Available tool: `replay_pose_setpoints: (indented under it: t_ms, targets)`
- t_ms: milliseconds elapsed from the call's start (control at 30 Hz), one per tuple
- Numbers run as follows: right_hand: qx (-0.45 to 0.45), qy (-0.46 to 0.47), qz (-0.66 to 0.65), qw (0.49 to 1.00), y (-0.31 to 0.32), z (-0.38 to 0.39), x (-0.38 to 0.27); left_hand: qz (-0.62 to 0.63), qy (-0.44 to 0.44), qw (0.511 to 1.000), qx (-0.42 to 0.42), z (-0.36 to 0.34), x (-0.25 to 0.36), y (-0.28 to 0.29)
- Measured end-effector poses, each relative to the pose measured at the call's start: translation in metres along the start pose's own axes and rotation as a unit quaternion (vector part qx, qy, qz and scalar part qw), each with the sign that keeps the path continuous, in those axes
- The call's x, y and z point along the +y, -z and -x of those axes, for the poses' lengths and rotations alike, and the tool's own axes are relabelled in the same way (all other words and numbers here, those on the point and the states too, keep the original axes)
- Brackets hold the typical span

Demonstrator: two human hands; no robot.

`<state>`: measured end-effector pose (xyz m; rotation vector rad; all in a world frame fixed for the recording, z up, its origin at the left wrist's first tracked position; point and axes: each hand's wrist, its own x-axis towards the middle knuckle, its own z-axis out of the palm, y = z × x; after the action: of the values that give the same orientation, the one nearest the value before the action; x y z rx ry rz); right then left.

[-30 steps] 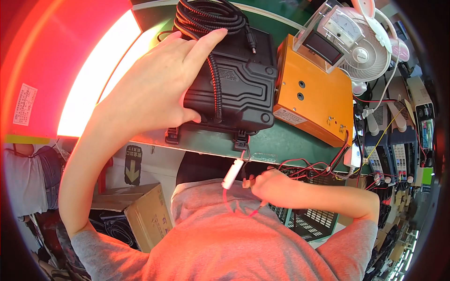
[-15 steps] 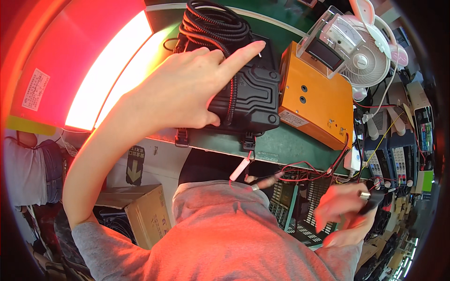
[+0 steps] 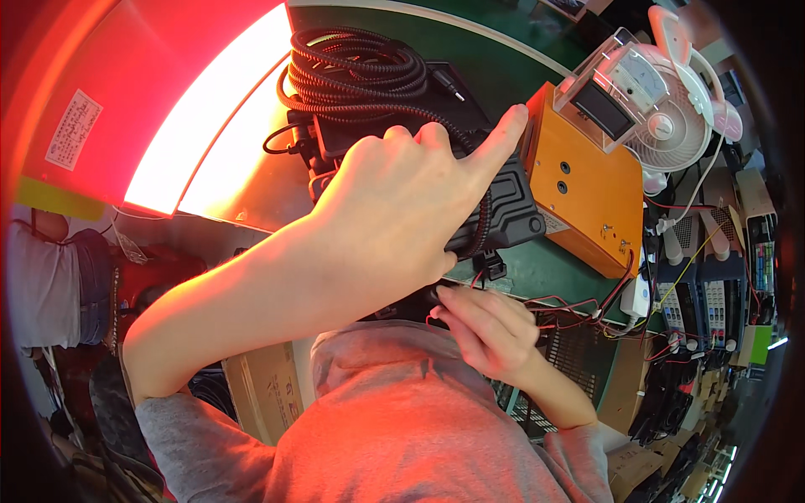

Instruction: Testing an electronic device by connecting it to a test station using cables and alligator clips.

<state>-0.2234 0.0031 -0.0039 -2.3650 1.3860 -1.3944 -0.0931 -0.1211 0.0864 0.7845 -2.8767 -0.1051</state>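
My left hand (image 3: 394, 201) lies over a black molded case (image 3: 511, 201), fingers bent around it and index finger stretched toward its right. A coiled corrugated black cable (image 3: 352, 67) rests on top, with one length running down beside that hand. Just below the case, at the bench's edge, my right hand (image 3: 490, 327) pinches a small dark piece (image 3: 435, 293), too hidden to identify, among thin red and black wires. My left hand and forearm hide much of the case.
An orange metal box (image 3: 587, 210) carries a meter housing (image 3: 616, 92) beside a white fan (image 3: 671, 142). Bench instruments (image 3: 696, 293) stand right. A glowing red panel (image 3: 92, 59) fills the upper left. Cardboard boxes (image 3: 260, 386) and a person (image 3: 50, 293) appear below it.
My left hand appears farther right, covering more of the case. My right hand swung out right half a second ago and is back under the case; the white tube is now out of sight.
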Motion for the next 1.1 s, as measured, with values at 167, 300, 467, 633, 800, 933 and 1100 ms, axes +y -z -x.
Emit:
replay_pose_setpoints:
  t_ms: [167,300,467,633,800,933,1100]
  targets:
    - [0.066,-0.014,0.011,0.998,-0.021,0.006,0.012,-0.048,-0.019,0.999,-0.014,-0.004,0.001,0.003]
    - [0.054,0.028,0.084,0.995,-0.019,0.001,0.009,-0.066,-0.038,0.997,-0.029,-0.006,0.000,0.002]
    - [-0.122,0.013,0.182,0.976,-0.003,-0.008,-0.009,-0.062,-0.039,0.996,-0.054,-0.008,0.003,0.005]
    - [-0.147,0.020,0.180,0.972,0.002,-0.012,-0.008,-0.009,0.003,0.998,-0.064,-0.010,0.005,0.005]
    - [-0.115,-0.059,0.019,0.991,0.060,-0.012,0.010,0.014,-0.006,0.998,-0.055,-0.008,0.000,0.006]
    - [0.026,-0.171,0.068,0.982,0.111,-0.027,0.004,0.010,0.016,0.998,-0.054,0.003,0.007,0.002]
    - [0.024,-0.275,-0.016,0.961,0.125,-0.040,0.036,0.057,0.023,0.998,-0.006,0.009,0.008,-0.005]
